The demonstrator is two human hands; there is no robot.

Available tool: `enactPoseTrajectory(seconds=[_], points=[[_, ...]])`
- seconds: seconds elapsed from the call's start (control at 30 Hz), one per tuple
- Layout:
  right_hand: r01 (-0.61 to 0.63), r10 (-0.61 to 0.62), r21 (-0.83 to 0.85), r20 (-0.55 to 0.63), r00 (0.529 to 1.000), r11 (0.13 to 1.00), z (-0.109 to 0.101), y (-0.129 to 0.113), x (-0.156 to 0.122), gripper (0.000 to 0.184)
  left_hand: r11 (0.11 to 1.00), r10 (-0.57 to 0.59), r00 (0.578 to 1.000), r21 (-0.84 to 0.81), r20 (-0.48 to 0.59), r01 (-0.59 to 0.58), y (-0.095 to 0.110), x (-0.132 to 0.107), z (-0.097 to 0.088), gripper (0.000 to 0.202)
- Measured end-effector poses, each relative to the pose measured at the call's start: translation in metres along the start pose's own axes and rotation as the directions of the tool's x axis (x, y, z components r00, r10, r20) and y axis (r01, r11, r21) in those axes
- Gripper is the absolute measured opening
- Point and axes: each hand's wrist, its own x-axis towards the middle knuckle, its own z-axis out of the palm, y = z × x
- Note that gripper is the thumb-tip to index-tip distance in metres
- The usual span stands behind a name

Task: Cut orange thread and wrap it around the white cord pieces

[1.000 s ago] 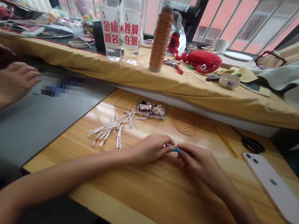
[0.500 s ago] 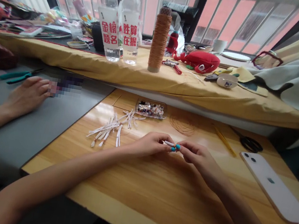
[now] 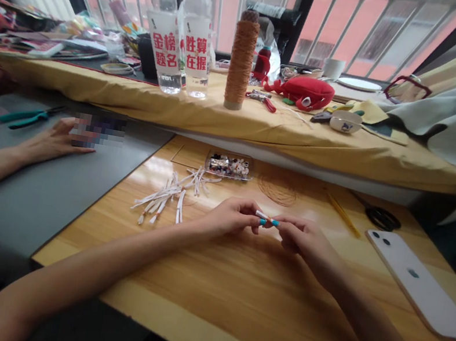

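Left hand (image 3: 240, 217): closed to a narrow pinch on the left part of the small white piece (image 3: 261, 215); lower fingers partly hidden.
Right hand (image 3: 302, 237): closed to a similar pinch at the right end of the same piece, nearly meeting the left fingertips; exact contact too small to make out.
Small white piece: between both hands, apparently raised just off the tabletop (image 3: 204, 307), sloping slightly down to the right; hint of orange at the right end, too small to identify.
Pressure: best kept light and even; looks thin and soft, so likely to crease or flatten under a hard squeeze.
Steadiness: better to anchor with one hand and make small adjustments with the other than to shift both grips at once.
Blue nails (image 3: 262, 222): worth angling away from the white surface, using finger pads instead, to avoid nicks.
White strips (image 3: 167, 192): in a loose pile to the left, some bound with orange; near the left forearm, so easily swept by a careless elbow.
Orange coil (image 3: 278, 191): lying flat just beyond the hands, in loose loops; could snag on a trailing finger.
Bead tray (image 3: 249, 179): beyond the hands, left of the coil; to be kept clear of jolts.
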Motion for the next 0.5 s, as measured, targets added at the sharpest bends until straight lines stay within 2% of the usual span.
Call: enactPoseTrajectory(seconds=[0.23,0.4,0.5], points=[[0.065,-0.062,-0.084,0.040,0.997,0.994,-0.003,0.005,0.001,0.028,0.998,0.014,1.000,0.054,-0.008,-0.014,-0.002,0.001,-0.001,0.016],[0.117,-0.118,-0.116,-0.002,0.993,0.986,0.000,0.012,0.005,0.027,0.994,0.069,0.998,0.083,-0.015,-0.067,-0.004,0.003,-0.002,0.016],[0.202,-0.192,-0.204,0.068,0.979,0.958,-0.002,0.012,0.006,0.027,0.991,0.084,0.996,0.107,-0.019,-0.081,-0.004,0.002,-0.002,0.008]])
